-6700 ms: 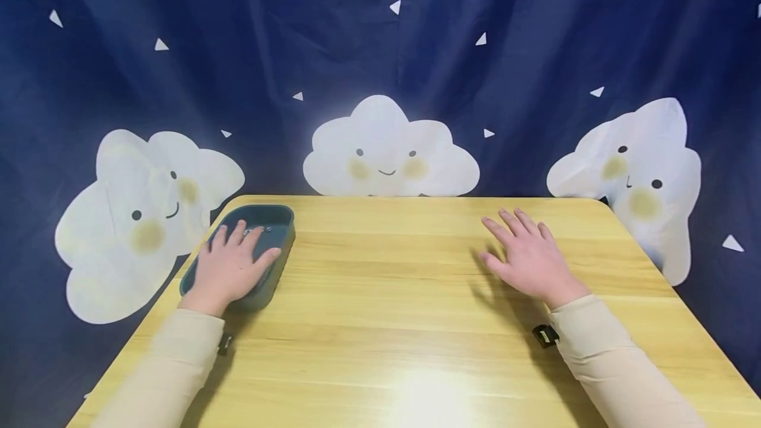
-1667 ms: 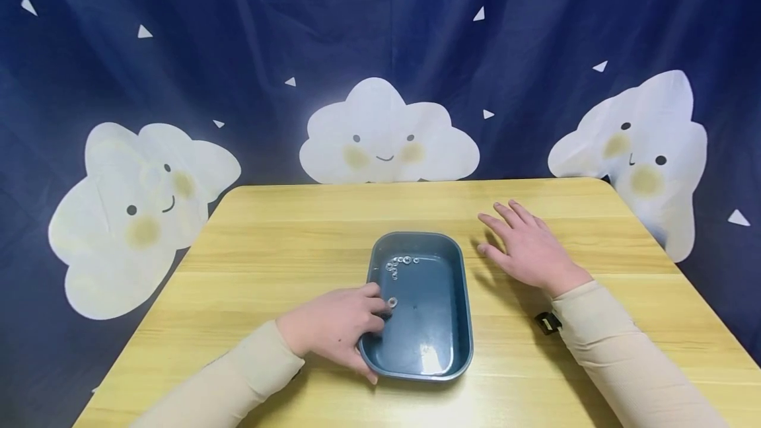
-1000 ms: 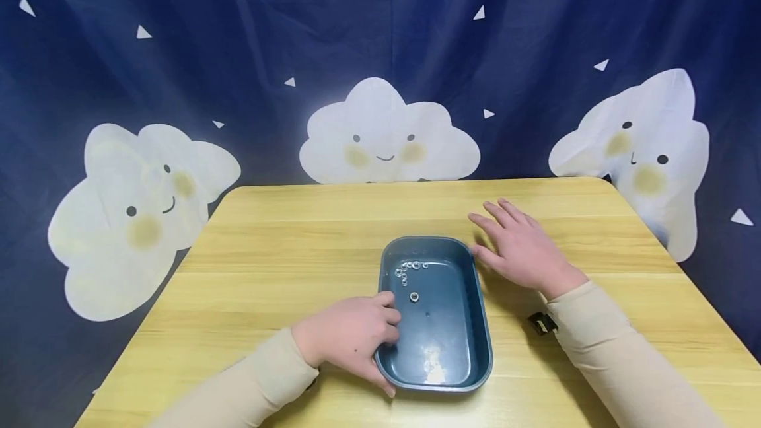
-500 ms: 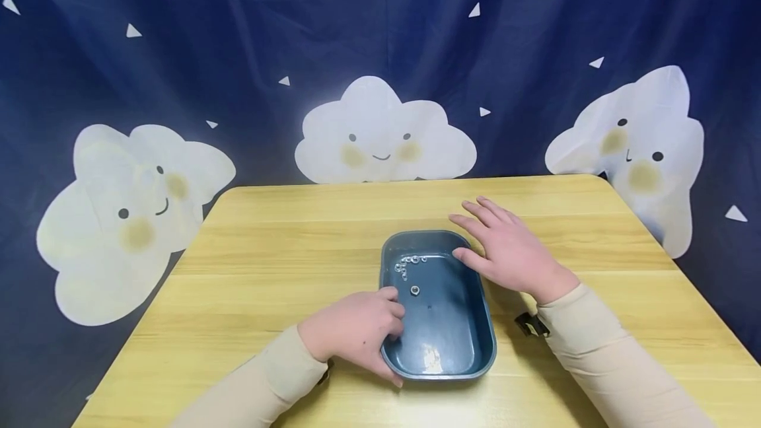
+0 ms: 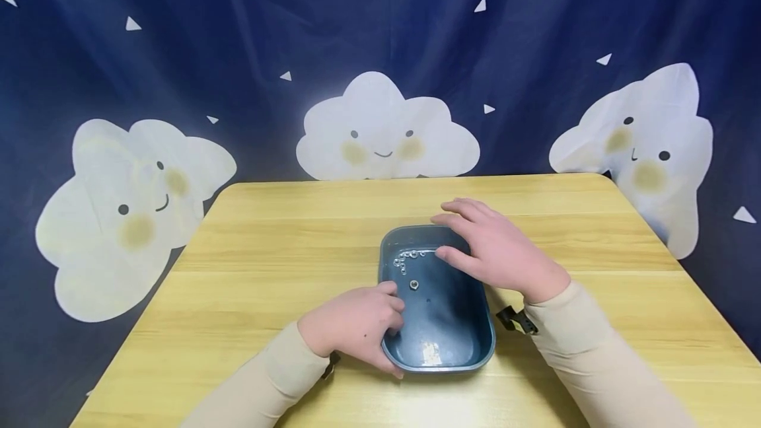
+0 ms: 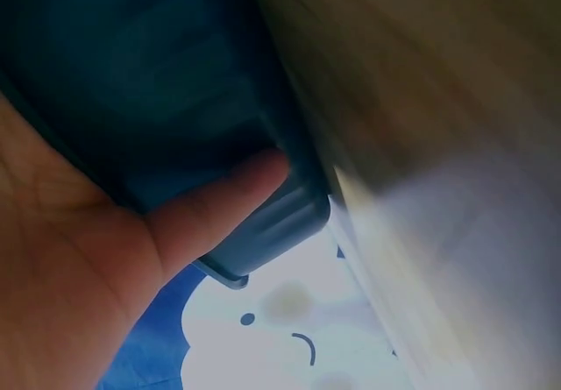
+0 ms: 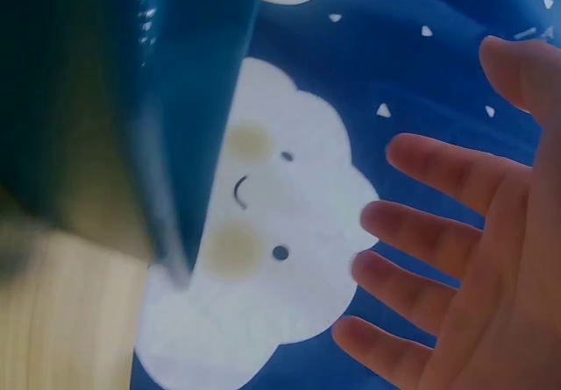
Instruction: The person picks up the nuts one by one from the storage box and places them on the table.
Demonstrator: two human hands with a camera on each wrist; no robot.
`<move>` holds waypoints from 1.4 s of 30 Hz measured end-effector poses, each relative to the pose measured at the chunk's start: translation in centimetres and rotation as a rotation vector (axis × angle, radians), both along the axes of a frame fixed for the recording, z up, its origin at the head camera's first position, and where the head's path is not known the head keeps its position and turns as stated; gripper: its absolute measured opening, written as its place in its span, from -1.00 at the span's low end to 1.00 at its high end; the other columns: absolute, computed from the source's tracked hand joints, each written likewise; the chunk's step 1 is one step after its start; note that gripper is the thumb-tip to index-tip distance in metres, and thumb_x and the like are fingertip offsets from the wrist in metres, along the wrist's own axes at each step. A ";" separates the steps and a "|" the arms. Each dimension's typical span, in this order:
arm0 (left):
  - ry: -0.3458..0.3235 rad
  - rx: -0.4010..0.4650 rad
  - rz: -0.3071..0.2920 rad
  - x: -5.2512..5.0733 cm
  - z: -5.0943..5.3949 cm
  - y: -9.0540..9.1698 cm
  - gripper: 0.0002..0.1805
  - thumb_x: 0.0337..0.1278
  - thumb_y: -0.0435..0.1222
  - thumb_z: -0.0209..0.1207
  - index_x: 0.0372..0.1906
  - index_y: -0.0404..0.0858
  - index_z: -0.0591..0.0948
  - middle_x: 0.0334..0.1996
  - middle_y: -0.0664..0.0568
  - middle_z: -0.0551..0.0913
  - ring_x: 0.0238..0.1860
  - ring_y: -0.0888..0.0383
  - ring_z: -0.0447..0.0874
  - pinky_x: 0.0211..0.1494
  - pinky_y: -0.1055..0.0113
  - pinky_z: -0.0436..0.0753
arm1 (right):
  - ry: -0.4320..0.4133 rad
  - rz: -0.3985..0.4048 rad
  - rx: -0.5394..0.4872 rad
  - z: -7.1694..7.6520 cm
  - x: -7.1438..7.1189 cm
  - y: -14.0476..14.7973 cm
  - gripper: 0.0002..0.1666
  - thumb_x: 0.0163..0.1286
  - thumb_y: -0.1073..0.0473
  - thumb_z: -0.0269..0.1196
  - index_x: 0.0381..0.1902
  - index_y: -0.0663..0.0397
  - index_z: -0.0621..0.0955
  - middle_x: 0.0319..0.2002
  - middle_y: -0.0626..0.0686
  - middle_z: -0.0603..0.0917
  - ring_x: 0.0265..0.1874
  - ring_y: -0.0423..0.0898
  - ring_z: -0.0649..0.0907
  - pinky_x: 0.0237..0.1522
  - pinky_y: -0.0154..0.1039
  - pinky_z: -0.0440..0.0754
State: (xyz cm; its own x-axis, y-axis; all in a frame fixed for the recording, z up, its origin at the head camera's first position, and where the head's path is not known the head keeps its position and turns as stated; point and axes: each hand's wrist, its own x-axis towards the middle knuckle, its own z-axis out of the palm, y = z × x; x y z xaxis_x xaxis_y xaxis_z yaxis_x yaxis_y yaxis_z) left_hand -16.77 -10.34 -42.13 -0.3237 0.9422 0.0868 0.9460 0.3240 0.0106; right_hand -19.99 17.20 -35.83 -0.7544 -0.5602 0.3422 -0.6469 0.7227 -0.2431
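Note:
A dark blue-green plastic tray [image 5: 434, 342] is at the middle of the table, its long sides running away from me. My left hand [image 5: 357, 323] grips its left wall, with the fingers curled over the rim and the thumb [image 6: 223, 202] against the outside. Inside lies a metal nut [image 5: 414, 285], apart from a cluster of several small shiny nuts or rings [image 5: 403, 261] near the far left corner. Over the tray's far right corner hovers my right hand [image 5: 505, 253], fingers spread and holding nothing. In the right wrist view, its fingers [image 7: 429, 232] show apart from the tray wall.
The wood-grain table [image 5: 267, 256] has rounded far corners. Behind it hangs a dark blue curtain [image 5: 261, 32] printed with white clouds and small triangles. A black wrist strap piece [image 5: 517, 320] shows under the right cuff.
The tray has come from the table's far left to the middle, with the left hand now gripping its left wall. Lately the right hand has moved left, over the tray's far right corner.

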 end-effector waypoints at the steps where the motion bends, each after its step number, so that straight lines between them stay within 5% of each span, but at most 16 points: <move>1: -0.001 0.000 0.000 0.0 0.0 0.0 -0.40 -0.34 0.41 0.40 -0.69 0.04 0.46 -0.57 0.35 0.26 -0.39 0.23 0.16 -0.29 0.47 0.21 | -0.003 0.007 0.000 0.2 0.0 -0.3 -0.37 0.43 -0.28 0.18 0.28 -0.06 0.59 0.34 0.13 0.48 0.37 0.13 0.41 0.32 0.15 0.35; 10: -0.006 0.008 -0.012 -0.1 -0.2 0.2 -0.40 -0.33 0.41 0.40 -0.70 0.05 0.44 -0.58 0.36 0.28 -0.40 0.24 0.16 -0.29 0.46 0.20 | -0.047 0.069 0.014 0.4 -0.3 -2.6 -0.52 0.42 -0.20 0.22 0.11 -0.07 0.67 0.07 -0.10 0.62 0.09 -0.10 0.59 0.10 -0.07 0.56; 21: -0.004 0.006 -0.009 -0.3 0.1 -0.3 -0.40 -0.31 0.40 0.39 -0.70 0.07 0.40 -0.58 0.37 0.25 -0.38 0.23 0.17 -0.27 0.46 0.21 | -0.010 0.094 -0.018 -0.8 -0.7 -4.7 -0.67 0.38 -0.07 0.29 -0.02 -0.05 0.70 -0.14 -0.10 0.66 -0.24 -0.16 0.63 -0.22 -0.17 0.60; 30: -0.004 0.007 -0.005 0.1 -0.2 -0.2 -0.39 -0.34 0.39 0.41 -0.71 0.07 0.37 -0.58 0.38 0.26 -0.38 0.24 0.19 -0.27 0.50 0.24 | -0.060 0.094 0.072 -3.5 -1.0 -5.6 -0.72 0.36 -0.05 0.29 -0.05 -0.09 0.68 -0.20 -0.15 0.60 -0.30 -0.20 0.59 -0.22 -0.21 0.59; 42: -0.019 0.022 -0.003 0.0 -0.3 0.0 -0.39 -0.35 0.37 0.43 -0.72 0.07 0.35 -0.57 0.38 0.26 -0.37 0.25 0.20 -0.27 0.51 0.23 | -0.158 0.117 0.200 -4.7 -1.2 -5.6 -0.64 0.30 0.03 0.31 0.04 -0.05 0.66 -0.18 -0.05 0.57 -0.40 -0.16 0.55 -0.31 -0.20 0.58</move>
